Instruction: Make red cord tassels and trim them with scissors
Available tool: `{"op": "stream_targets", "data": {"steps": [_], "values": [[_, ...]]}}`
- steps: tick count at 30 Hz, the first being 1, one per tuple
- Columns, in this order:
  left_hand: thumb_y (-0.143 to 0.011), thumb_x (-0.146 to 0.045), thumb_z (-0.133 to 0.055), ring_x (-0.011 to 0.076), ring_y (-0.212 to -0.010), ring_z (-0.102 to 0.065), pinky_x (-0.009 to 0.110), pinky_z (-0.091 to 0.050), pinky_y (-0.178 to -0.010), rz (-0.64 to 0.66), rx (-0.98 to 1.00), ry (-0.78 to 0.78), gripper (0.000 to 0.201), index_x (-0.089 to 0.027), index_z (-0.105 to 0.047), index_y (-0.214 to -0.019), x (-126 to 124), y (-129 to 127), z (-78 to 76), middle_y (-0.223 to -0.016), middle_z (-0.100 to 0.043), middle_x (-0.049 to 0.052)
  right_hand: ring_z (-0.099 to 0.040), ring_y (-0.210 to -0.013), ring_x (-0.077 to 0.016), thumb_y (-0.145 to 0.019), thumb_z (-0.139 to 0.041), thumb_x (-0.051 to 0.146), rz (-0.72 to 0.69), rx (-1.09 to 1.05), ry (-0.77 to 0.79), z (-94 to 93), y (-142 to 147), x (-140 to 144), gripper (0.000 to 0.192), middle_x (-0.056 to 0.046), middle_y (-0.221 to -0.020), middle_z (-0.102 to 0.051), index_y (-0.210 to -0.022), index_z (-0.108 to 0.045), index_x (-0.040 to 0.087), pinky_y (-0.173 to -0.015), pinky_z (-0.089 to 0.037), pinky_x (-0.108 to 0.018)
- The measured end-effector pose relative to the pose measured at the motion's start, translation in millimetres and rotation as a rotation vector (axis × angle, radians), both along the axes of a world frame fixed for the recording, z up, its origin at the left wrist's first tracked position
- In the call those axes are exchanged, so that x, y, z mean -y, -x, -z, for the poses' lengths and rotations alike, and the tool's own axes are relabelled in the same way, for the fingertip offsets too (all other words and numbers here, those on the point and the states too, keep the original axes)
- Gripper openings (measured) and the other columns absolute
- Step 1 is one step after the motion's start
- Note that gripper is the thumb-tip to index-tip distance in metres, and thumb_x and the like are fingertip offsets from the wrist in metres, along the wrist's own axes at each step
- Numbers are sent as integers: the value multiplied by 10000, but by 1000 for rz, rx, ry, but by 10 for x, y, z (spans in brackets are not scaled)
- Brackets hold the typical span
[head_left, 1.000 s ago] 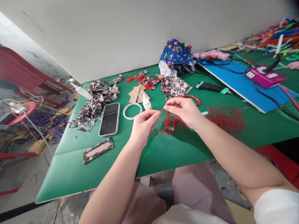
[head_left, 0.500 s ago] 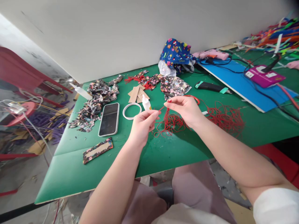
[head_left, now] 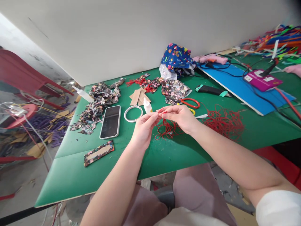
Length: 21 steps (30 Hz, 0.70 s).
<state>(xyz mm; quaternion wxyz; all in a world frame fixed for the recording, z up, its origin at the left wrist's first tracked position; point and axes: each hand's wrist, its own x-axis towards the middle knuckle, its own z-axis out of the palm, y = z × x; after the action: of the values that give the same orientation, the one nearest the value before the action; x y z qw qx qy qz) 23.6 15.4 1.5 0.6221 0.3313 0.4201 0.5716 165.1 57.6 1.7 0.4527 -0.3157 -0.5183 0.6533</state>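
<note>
Knees in pale trousers sit nearest, just under the front edge of the green desk (head_left: 77, 175). Above that edge both forearms reach in and meet over the middle of the desk. Left hand (head_left: 144, 127) is narrowed to a pinch, thumb and forefinger closed on a strand of the red cord bundle (head_left: 167, 129); right hand (head_left: 180, 116) is pinched on the same bundle from the other side, fingertips all but touching those of the left. The rest of the bundle hangs in loops from the two hands down onto the desk just behind them. Left of the bundle and nearer the front edge lies a fabric-wrapped card frame (head_left: 99, 153). Farther left of the bundle lies a phone (head_left: 110, 121) face up, with a white ring (head_left: 133, 113) between it and the hands, and a small glue bottle (head_left: 147, 105) just beyond the ring. Right of the bundle a bigger heap of loose red cord (head_left: 223, 121) spreads on the desk, well apart from the hands. Just behind the bundle lie red-handled scissors (head_left: 191, 103), then dark floral fabric scraps (head_left: 175, 88) and brown card pieces (head_left: 138, 95). Farther back still sit a teal-ended utility knife (head_left: 210, 90), a blue patterned cloth bag (head_left: 177, 58) against the wall, and a pink glue gun (head_left: 213, 58) on a blue board (head_left: 244, 89).
</note>
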Motion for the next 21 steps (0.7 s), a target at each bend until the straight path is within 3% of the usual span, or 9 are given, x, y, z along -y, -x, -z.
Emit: {"op": "stream_targets", "data": {"steps": [21], "values": [[-661, -276, -721, 84, -700, -598, 231, -448, -756, -2, -4, 15, 122, -163, -705, -704, 20, -39, -1, -717, -679, 5, -658, -817, -135, -579, -778, 227, -4, -75, -53, 31, 4, 4, 93, 12, -833, -720, -648, -716, 242, -831, -513, -335]]}}
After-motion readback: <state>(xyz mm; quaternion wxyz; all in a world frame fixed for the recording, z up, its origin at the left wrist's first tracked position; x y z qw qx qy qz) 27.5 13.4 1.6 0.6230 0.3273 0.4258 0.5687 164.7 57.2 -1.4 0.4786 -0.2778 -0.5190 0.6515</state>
